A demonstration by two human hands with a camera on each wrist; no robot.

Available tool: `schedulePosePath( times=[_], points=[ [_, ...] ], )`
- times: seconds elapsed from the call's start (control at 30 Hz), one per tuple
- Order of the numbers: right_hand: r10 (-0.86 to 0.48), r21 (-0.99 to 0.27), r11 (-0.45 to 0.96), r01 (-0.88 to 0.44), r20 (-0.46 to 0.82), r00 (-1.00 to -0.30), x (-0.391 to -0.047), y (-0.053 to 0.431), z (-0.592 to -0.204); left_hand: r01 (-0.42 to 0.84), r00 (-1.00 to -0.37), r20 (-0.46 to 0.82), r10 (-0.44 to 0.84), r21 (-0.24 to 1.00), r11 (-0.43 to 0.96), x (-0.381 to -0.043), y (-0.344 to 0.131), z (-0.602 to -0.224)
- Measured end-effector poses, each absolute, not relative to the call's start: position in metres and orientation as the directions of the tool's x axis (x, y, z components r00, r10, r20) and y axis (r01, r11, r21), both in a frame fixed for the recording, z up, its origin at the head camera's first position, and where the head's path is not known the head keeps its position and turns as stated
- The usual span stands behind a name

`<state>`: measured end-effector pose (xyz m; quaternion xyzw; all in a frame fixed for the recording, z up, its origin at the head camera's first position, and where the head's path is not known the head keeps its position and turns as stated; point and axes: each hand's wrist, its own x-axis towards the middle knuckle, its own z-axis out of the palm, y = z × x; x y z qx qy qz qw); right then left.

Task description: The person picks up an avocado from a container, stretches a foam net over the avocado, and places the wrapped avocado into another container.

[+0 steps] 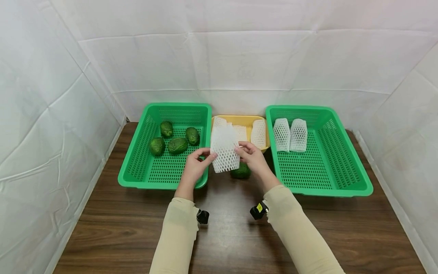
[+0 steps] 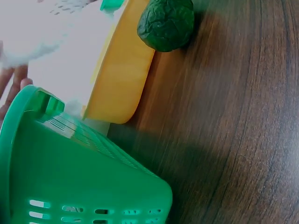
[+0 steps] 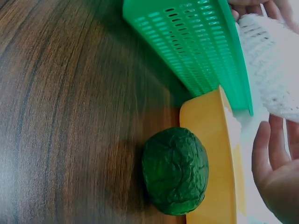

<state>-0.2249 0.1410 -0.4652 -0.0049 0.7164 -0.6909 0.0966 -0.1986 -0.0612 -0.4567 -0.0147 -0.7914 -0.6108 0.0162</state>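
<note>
Both hands hold a white foam net sleeve (image 1: 226, 152) up over the front of the yellow basket (image 1: 268, 141). My left hand (image 1: 196, 163) pinches its left edge between thumb and fingers. On its right edge, my right hand (image 1: 253, 158) pinches it the same way. The sleeve hangs flat, its mesh spread at the lower end. Below and behind the right hand, a dark green wrinkled fruit-like piece (image 3: 175, 171) rests on the table against the yellow basket; in the head view the sleeve and hand partly cover it.
At left, a green basket (image 1: 137, 167) holds several green wrinkled pieces (image 1: 178, 145). The right green basket (image 1: 356, 167) has two white net-covered pieces (image 1: 282, 135) at its back left. More white sleeves (image 1: 258, 134) lie in the yellow basket. White sheeting (image 1: 239, 68) walls the table.
</note>
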Motion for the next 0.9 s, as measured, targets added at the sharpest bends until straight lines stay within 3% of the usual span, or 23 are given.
schedulePosePath(
  times=[0.37, 0.63, 0.9],
  points=[
    [-0.351, -0.986, -0.1, 0.131, -0.088, -0.932, -0.218, 0.131, -0.462, 0.033, -0.974, 0.005, 0.228, 0.992, 0.121, -0.197, -0.061, -0.458],
    [-0.274, -0.982, -0.119, 0.145, -0.108, -0.956, -0.218, 0.128, -0.461, 0.051, -0.951, -0.012, 0.309, 0.979, 0.197, -0.197, -0.06, -0.459],
    [-0.266, -0.984, -0.157, 0.081, -0.037, -0.963, -0.218, 0.129, -0.464, 0.09, -0.964, 0.033, 0.264, 0.973, 0.21, -0.199, -0.059, -0.461]
  ],
)
